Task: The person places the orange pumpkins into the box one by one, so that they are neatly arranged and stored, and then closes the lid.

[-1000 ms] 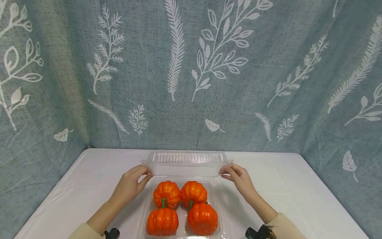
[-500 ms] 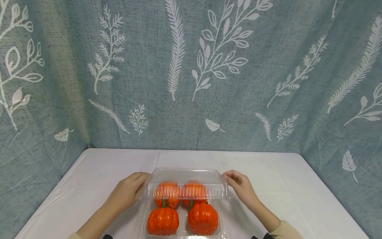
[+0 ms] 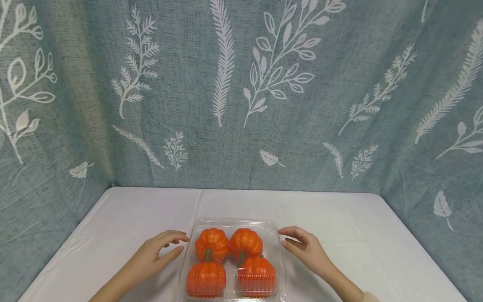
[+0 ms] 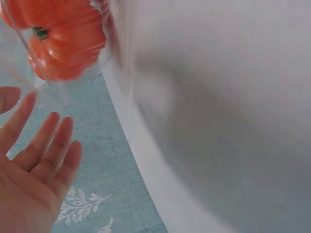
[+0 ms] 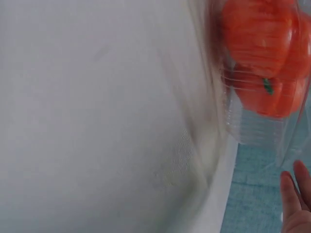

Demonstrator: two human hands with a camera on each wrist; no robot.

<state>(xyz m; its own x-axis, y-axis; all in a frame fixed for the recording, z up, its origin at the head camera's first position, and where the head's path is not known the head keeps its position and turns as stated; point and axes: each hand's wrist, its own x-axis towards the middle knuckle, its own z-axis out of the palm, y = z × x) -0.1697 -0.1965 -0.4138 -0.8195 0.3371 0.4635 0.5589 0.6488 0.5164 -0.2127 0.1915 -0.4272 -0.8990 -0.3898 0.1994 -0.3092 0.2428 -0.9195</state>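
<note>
A clear plastic clamshell box [image 3: 232, 282] rests on the table with several small orange pumpkins inside, two at the back, such as one pumpkin [image 3: 212, 244], and two in front, such as another pumpkin [image 3: 256, 279]. Its transparent lid [image 3: 237, 223] lies down over them, the ribbed side toward the front. To the left of the box, my left hand [image 3: 158, 253] has its fingers spread and relaxed, fingertips close to the back left side. My right hand [image 3: 307, 251] is at the opposite side, fingers loosely bent near the back right edge. Neither hand holds anything.
A white cloth covers the table [image 3: 362, 243]. Behind and along both sides hangs a blue-green curtain [image 3: 188, 105] with white leaf patterns, beyond the table's far edge.
The lid has swung from raised at the back, held by both hands, forward and down over the pumpkins. Both hands have let go of it, and their fingers have loosened beside the box.
</note>
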